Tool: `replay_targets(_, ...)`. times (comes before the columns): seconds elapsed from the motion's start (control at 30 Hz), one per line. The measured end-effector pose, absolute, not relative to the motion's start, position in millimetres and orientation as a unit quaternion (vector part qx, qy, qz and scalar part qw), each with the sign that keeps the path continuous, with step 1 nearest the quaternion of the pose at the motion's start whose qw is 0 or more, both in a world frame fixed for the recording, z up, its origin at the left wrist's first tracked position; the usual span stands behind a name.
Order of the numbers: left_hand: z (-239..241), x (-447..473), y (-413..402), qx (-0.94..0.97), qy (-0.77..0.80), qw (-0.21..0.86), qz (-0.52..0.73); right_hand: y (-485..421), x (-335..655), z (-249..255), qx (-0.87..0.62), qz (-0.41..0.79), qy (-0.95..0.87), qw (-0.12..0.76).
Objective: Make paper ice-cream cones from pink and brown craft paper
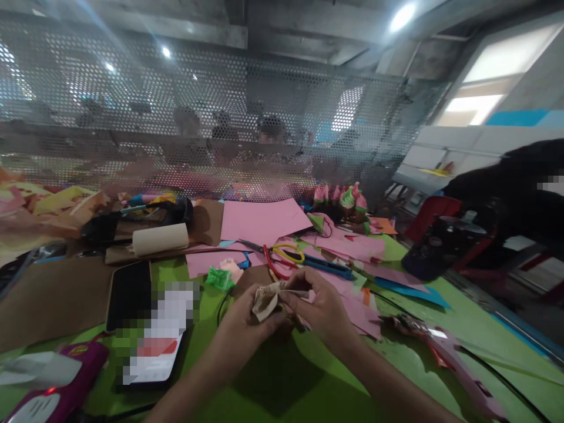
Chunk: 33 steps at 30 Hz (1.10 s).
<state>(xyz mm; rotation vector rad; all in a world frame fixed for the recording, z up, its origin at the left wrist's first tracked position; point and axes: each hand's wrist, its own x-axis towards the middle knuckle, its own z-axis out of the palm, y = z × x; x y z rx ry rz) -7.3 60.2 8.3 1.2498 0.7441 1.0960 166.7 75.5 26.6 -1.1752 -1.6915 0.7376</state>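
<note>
A crumpled piece of beige paper [265, 301] is held just above the green table, in the middle of the head view. My left hand [244, 324] is closed around its left and lower side. From the right, my right hand [321, 305] pinches its edge between thumb and fingers; a thin strip seems to lie there too, but its kind is unclear. Just beyond my hands rest scissors [282, 258] with red and yellow handles, and a long blue tool [328, 264] beside them. A green crinkled piece [220, 278] lies left of the paper.
Pink sheets [264, 220] cover the table's back. Left are a paper roll [160, 239], two phones [128, 294] and a purple device [83, 367] with a red light. A pink glue gun [458, 364] with cord lies right. A perforated screen [198, 147] stands behind; a person sits at right.
</note>
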Motion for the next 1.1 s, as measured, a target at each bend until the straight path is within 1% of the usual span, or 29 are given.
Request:
replay_targets(0.07,5,-8,64,0.543,0.364,0.581,0.484,76,167,28,-0.476,0.315,-0.680,0.460)
replay_targets(0.2,1,-13,68,0.495,0.401,0.589,0.498,76,167,34,-0.451,0.316,-0.721,0.421)
replay_targets(0.27,1,-14,68,0.492,0.422,0.571,0.503,74,166,36,-0.436,0.313,-0.736,0.412)
replay_targets(0.4,3,-15,65,0.528,0.428,0.534,0.504,70,162,36,-0.413,0.328,-0.742,0.414)
replay_targets(0.53,4,-15,67,0.582,0.437,0.493,0.476,69,161,32,-0.442,0.300,-0.753,0.384)
replay_targets(0.6,4,-17,69,0.608,0.426,0.488,0.458,71,164,33,-0.461,0.288,-0.739,0.397)
replay_targets(0.67,5,-19,70,0.654,0.407,0.478,0.423,74,168,36,-0.475,0.276,-0.715,0.431)
replay_targets(0.73,5,-23,70,0.737,0.401,0.409,0.360,76,173,40,-0.490,0.260,-0.692,0.461)
replay_targets(0.83,2,-25,69,0.850,0.377,0.260,0.261,78,177,44,-0.495,0.258,-0.675,0.482)
replay_targets(0.87,1,-25,68,0.867,0.367,0.235,0.242,78,177,44,-0.489,0.267,-0.673,0.486)
replay_targets(1.0,-1,-24,67,0.878,0.367,0.219,0.215,78,175,45,-0.468,0.302,-0.663,0.500)
replay_targets(1.1,0,-24,69,0.846,0.404,0.244,0.247,75,174,48,-0.472,0.302,-0.649,0.514)
